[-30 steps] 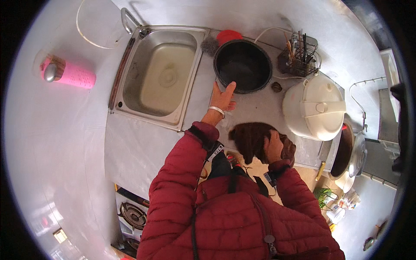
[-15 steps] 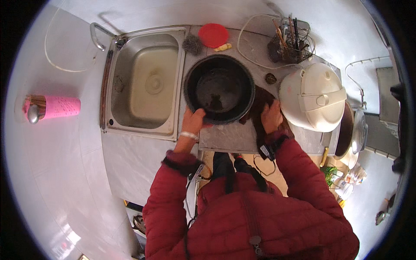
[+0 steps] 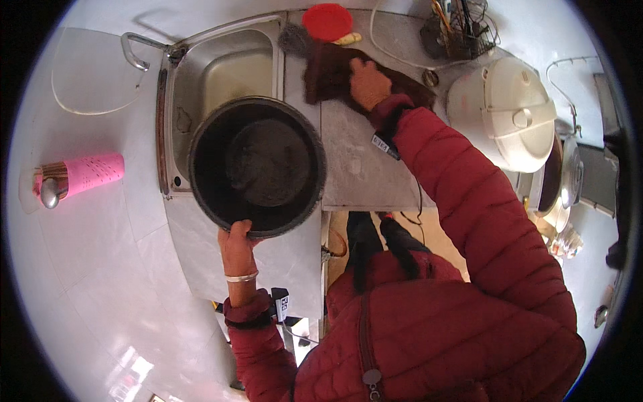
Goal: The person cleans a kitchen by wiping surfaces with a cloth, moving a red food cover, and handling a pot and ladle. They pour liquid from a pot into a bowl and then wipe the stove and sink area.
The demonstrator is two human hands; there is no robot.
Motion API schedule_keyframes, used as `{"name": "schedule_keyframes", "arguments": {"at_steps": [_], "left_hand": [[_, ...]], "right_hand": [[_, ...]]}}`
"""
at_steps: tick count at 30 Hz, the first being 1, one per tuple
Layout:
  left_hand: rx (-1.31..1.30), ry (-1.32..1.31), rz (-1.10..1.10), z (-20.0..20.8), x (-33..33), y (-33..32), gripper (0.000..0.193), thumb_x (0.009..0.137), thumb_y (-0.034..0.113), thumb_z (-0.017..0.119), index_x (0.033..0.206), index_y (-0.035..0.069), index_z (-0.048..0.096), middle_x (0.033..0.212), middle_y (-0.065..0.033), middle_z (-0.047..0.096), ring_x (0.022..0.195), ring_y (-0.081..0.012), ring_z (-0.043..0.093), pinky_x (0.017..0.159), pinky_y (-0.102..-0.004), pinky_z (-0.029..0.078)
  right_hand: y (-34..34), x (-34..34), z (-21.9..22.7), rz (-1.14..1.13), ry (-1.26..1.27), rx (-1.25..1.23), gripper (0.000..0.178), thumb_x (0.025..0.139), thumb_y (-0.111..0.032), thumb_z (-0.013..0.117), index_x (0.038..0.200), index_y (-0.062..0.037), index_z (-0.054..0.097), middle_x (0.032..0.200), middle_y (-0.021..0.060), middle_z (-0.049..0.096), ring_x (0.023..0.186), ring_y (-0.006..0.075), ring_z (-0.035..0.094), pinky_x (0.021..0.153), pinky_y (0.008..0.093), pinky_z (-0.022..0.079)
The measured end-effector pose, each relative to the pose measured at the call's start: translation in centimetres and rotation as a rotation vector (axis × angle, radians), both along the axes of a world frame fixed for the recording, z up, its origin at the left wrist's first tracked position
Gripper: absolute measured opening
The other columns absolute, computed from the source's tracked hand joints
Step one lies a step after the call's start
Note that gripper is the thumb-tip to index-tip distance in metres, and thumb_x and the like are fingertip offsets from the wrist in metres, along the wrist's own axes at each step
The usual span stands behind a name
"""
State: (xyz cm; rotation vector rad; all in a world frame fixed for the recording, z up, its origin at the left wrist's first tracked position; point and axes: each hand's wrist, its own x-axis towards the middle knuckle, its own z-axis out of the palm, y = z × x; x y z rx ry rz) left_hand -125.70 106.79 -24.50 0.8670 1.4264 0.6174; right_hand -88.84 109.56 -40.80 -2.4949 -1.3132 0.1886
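Observation:
My left hand (image 3: 236, 249) grips the near rim of a round black basin (image 3: 271, 161), its thumb over the edge. The basin is lifted off the counter and overlaps the near right part of the steel sink (image 3: 201, 74). Its inside faces up and looks dark and wet, with nothing I can make out in it. My right hand (image 3: 370, 84) is closed on a dark brown cloth (image 3: 335, 70), which lies spread on the grey counter (image 3: 368, 157) right of the sink. Some of the right fingers are hidden against the cloth.
A red plastic bowl (image 3: 327, 23) and a dark scouring pad (image 3: 295, 40) sit behind the cloth. To the right stands a cream rice cooker (image 3: 499, 114), with a wire utensil rack (image 3: 462, 33) behind it. A tap (image 3: 137, 57) reaches over the sink; a pink utensil holder (image 3: 97, 170) hangs left.
My left hand has raised the basin and carried it left and toward me. My right hand has moved up and left with the brown cloth, onto where the basin stood.

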Motion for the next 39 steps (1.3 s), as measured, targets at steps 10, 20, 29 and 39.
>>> {"name": "schedule_keyframes", "arguments": {"at_steps": [10, 20, 29, 39], "left_hand": [[-0.077, -0.117, -0.037, -1.9, -0.5, 2.1, 0.04, 0.078, 0.012, 0.05, 0.108, -0.013, 0.047, 0.091, -0.0214, 0.062, 0.067, -0.0332, 0.065, 0.062, -0.0451, 0.06], [-0.363, -0.263, -0.084, -9.5, 6.8, 3.1, 0.019, 0.083, 0.015, 0.05, 0.093, -0.001, 0.049, 0.083, -0.0227, 0.062, 0.071, -0.0362, 0.065, 0.073, -0.0557, 0.056], [-0.227, -0.234, -0.084, -11.8, 11.6, 1.7, 0.025, 0.081, 0.018, 0.051, 0.095, -0.003, 0.049, 0.08, -0.0227, 0.06, 0.067, -0.0355, 0.063, 0.07, -0.0552, 0.057], [-0.169, -0.23, -0.181, -10.6, 11.6, 1.6, 0.057, 0.085, 0.05, 0.06, 0.122, 0.011, 0.042, 0.092, -0.0159, 0.059, 0.073, -0.0287, 0.061, 0.067, -0.0443, 0.056]], "right_hand": [[-17.1, -7.3, 2.6, 0.789, 0.113, 0.003, 0.025, 0.079, -0.012, 0.055, 0.104, -0.0115, 0.054, 0.094, 0.0149, 0.051, 0.082, 0.0323, 0.058, 0.073, 0.043, 0.042], [-40.3, 3.8, 3.9, 0.309, 0.154, -0.201, 0.033, 0.075, -0.007, 0.058, 0.108, -0.0069, 0.052, 0.095, 0.019, 0.049, 0.084, 0.0411, 0.054, 0.07, 0.049, 0.044], [-44.2, 1.8, 2.5, -0.227, 0.222, -0.195, 0.04, 0.082, -0.018, 0.059, 0.117, -0.0062, 0.043, 0.105, 0.0187, 0.054, 0.09, 0.042, 0.058, 0.073, 0.0498, 0.049], [-28.3, -0.4, 2.8, -0.091, 0.246, -0.213, 0.033, 0.085, -0.021, 0.058, 0.103, 0.0004, 0.041, 0.073, 0.0229, 0.063, 0.07, 0.0425, 0.063, 0.06, 0.0494, 0.051]]}}
